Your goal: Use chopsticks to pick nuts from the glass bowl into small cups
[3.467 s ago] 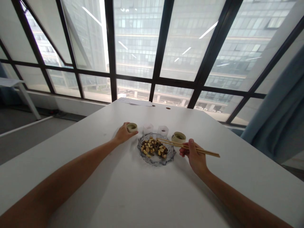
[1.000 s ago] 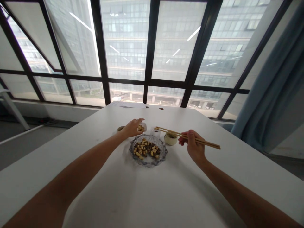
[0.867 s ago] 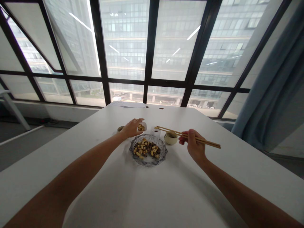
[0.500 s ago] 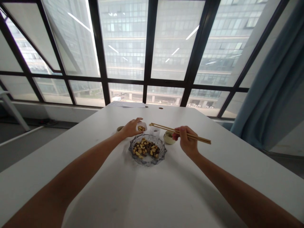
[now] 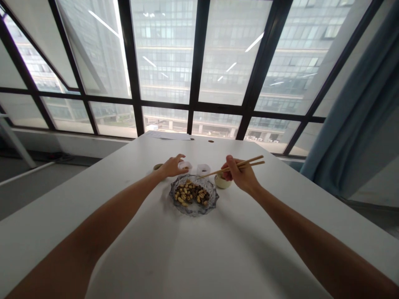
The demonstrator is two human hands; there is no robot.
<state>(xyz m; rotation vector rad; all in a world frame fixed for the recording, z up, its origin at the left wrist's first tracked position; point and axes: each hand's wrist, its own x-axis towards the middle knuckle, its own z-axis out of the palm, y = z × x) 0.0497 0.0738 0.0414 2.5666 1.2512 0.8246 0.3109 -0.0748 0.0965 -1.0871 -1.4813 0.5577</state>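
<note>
My left hand (image 5: pixel 172 167) grips a small clear plastic cup (image 5: pixel 184 165) between thumb and fingers, just behind the glass plate; little of the cup's content shows. My right hand (image 5: pixel 241 173) holds a pair of wooden chopsticks (image 5: pixel 249 161). Their tips point left and down, at the far rim of the scalloped glass plate (image 5: pixel 215 202); whether they pinch anything is too small to tell. On the plate lies a mix of peanuts (image 5: pixel 183 198) and darker pieces. A second clear cup (image 5: pixel 203 168) with something dark inside stands between my hands.
Partly behind my right hand is a pale green ceramic cup (image 5: pixel 222 182). Another round cup (image 5: pixel 157 166) shows beyond my left wrist. Papers (image 5: pixel 168 136) lie at the far end of the white table (image 5: pixel 199 257), by the windows. A blue curtain (image 5: pixel 349 124) hangs at right.
The chopsticks' tips have dropped from beside the left cup to the plate's far rim, their back ends now raised. The cup in my left hand is less tilted towards me.
</note>
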